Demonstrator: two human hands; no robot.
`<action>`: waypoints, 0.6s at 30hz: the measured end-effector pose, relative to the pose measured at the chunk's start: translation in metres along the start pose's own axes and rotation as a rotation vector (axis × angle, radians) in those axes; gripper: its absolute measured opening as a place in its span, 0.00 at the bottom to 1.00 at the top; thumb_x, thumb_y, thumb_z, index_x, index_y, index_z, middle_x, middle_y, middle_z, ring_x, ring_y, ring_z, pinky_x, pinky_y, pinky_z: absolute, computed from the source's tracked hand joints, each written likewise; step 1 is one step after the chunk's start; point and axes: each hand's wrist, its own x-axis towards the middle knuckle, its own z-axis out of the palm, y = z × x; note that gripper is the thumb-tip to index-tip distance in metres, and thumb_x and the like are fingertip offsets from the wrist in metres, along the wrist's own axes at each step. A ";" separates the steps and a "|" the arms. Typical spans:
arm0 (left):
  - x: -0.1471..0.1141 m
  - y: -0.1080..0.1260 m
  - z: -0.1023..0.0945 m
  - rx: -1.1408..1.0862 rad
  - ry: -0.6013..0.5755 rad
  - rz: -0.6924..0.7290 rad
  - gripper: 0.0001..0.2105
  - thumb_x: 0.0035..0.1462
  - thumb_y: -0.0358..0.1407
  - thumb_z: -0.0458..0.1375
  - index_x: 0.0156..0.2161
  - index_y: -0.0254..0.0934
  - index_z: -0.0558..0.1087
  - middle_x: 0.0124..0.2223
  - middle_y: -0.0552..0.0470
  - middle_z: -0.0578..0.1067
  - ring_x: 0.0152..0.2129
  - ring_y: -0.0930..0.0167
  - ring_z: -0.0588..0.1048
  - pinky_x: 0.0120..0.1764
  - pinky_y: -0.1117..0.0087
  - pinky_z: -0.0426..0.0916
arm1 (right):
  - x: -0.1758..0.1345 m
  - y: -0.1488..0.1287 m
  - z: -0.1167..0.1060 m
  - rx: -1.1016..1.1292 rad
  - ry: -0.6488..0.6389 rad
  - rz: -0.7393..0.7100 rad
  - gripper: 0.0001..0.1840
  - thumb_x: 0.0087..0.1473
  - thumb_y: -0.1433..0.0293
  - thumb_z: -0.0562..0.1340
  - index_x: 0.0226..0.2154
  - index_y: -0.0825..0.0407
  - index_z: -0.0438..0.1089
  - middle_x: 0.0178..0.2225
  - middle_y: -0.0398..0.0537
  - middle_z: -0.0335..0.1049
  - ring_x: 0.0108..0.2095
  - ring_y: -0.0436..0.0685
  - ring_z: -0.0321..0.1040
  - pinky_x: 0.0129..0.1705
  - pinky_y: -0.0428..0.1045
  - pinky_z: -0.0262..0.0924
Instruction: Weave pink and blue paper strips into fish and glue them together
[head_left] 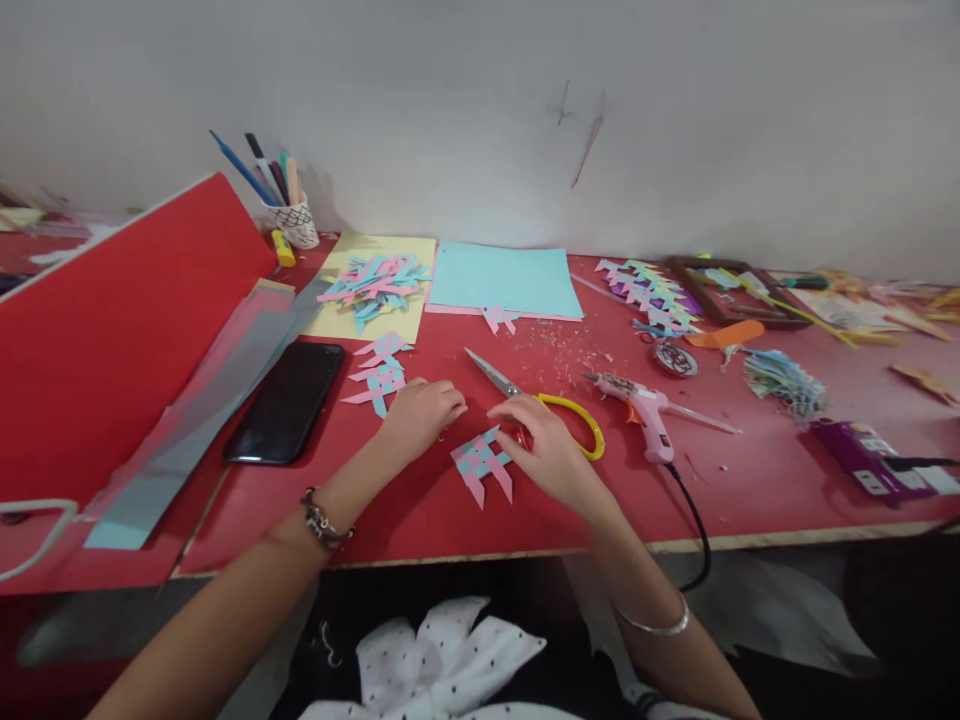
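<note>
My left hand (422,415) hovers over the red table with its fingers curled together; what they hold, if anything, is hidden. To the right, my right hand (551,455) is curved, with a gap between thumb and index finger. Its thumb is close to the tail of a woven pink and blue paper fish (477,460) lying flat below. Scissors (491,375) with a yellow handle lie partly behind my right hand. More woven paper fish (384,380) rest beyond my left hand, and a single one (498,318) lies by the blue paper sheets (502,278).
A black phone (285,405) and paper strips (202,420) lie left. A pile of cut strips (379,283) is at the back, near a pen cup (298,222). A pink glue gun (646,410), finished fish row (652,295) and purple power strip (862,455) are right.
</note>
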 end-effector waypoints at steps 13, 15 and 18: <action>-0.021 0.023 -0.023 -1.094 0.150 -0.413 0.11 0.45 0.41 0.54 0.21 0.36 0.70 0.16 0.59 0.64 0.16 0.77 0.62 0.23 0.75 0.59 | 0.013 -0.030 0.026 0.338 0.311 0.083 0.07 0.49 0.72 0.58 0.33 0.50 0.69 0.31 0.44 0.73 0.33 0.51 0.69 0.37 0.47 0.64; -0.023 0.024 -0.022 -1.106 0.159 -0.423 0.11 0.45 0.41 0.53 0.21 0.36 0.71 0.17 0.58 0.65 0.16 0.77 0.62 0.23 0.75 0.59 | 0.013 -0.031 0.027 0.330 0.335 0.096 0.07 0.49 0.72 0.58 0.32 0.50 0.70 0.30 0.44 0.73 0.32 0.51 0.70 0.36 0.47 0.64; -0.026 0.024 -0.020 -1.143 0.162 -0.437 0.10 0.45 0.40 0.54 0.21 0.36 0.71 0.18 0.58 0.67 0.17 0.78 0.62 0.23 0.76 0.59 | 0.013 -0.032 0.028 0.318 0.357 0.084 0.06 0.49 0.73 0.58 0.30 0.50 0.70 0.29 0.43 0.74 0.31 0.51 0.70 0.34 0.46 0.64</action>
